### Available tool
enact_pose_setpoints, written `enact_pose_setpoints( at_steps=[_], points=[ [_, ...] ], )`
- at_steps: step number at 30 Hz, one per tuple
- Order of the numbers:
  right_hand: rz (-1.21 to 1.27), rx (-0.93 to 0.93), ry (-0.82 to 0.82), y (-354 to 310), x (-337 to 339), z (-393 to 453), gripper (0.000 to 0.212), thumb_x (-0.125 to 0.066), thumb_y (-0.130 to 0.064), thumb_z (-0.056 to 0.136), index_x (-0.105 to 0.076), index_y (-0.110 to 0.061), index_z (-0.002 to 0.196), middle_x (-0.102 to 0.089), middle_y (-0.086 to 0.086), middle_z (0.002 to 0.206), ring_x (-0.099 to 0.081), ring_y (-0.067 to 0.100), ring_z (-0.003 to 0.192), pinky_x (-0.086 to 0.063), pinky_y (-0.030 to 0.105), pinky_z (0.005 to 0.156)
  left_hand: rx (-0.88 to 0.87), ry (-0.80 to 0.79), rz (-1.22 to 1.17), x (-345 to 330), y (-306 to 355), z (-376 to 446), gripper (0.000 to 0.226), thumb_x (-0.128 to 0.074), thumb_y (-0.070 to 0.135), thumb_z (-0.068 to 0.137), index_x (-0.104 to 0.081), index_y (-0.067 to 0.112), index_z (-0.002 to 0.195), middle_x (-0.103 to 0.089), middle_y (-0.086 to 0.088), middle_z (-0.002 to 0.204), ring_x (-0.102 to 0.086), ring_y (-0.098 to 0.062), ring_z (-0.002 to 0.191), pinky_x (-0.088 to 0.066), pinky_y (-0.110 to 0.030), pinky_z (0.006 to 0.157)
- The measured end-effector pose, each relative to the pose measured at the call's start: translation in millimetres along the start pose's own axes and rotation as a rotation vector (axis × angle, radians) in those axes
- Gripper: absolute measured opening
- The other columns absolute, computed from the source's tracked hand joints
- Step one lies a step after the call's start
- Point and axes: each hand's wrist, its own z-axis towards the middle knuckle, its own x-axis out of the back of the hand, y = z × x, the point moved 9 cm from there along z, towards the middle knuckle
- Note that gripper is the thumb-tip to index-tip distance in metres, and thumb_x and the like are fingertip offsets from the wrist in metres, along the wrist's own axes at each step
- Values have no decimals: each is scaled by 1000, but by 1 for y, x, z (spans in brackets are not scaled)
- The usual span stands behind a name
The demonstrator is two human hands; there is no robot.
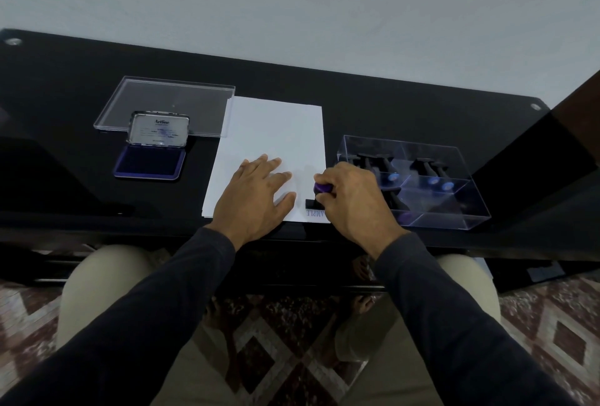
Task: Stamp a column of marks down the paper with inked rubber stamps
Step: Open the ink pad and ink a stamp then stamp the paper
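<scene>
**Right hand presses a stamp at the paper's near corner**

The right hand (352, 202) curls tightly round a purple-knobbed rubber stamp (321, 193), its black base set down just beyond a printed "SAMPLE" mark (315, 213) at the near right corner of the paper (276, 126). The left hand (255, 193) lies flat, fingers spread, probably pinning the sheet against sliding. To the right, a clear box (418, 178) keeps spare stamps within reach. Farther left on the desk (389, 107), the open ink pad (151, 160) sits before its clear lid (168, 103).
</scene>
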Motion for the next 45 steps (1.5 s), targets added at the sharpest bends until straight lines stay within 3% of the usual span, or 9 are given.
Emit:
enact_pose_setpoints(
  at_steps=[5, 12, 16, 28, 36, 45],
  points=[
    [-9, -14, -12, 0, -1, 4, 13, -64, -10, 91, -72, -7, 101, -63, 6, 101, -60, 20, 90, -52, 31, 82, -2, -2, 4, 0, 0, 0, 52, -45, 55, 100, -56, 26, 142, -41, -1, 158, -27, -21, 151, -15, -41, 125],
    [11, -41, -45, 0, 0, 3, 22, -68, -11, 89, -71, -10, 111, -64, 6, 108, -61, 22, 95, -54, 33, 86, 4, -7, 9, -1, -1, 0, 52, -45, 56, 100, -56, 27, 143, -41, 0, 159, -27, -21, 151, -14, -40, 124],
    [28, -46, -44, 1, 0, 2, 29, -71, -11, 87, -69, -13, 115, -63, 3, 111, -60, 16, 97, -50, 25, 86, 7, -10, 10, -1, -1, 1, 53, -45, 56, 100, -55, 27, 143, -40, 0, 159, -27, -21, 151, -13, -40, 124],
    [-18, -41, -59, -2, 2, 4, 20, -66, -12, 91, -72, -9, 110, -65, 6, 106, -61, 21, 94, -53, 31, 85, -3, -12, -2, -2, -1, 0, 53, -45, 55, 100, -56, 26, 142, -41, -1, 158, -26, -21, 151, -17, -43, 125],
    [40, -65, -38, 0, 3, 1, 26, -72, -11, 86, -70, -13, 112, -65, 2, 108, -60, 15, 93, -48, 21, 82, 1, -17, 9, -3, -2, 1, 54, -43, 57, 99, -56, 27, 142, -41, -1, 158, -27, -21, 151, -18, -43, 125],
    [47, -71, -37, 1, 2, 1, 26, -72, -11, 86, -70, -13, 113, -65, 2, 108, -60, 15, 94, -48, 21, 82, -1, -20, 11, -2, -1, 1, 55, -42, 57, 99, -55, 27, 143, -40, -1, 159, -27, -21, 151, -17, -43, 125]
  ],
)
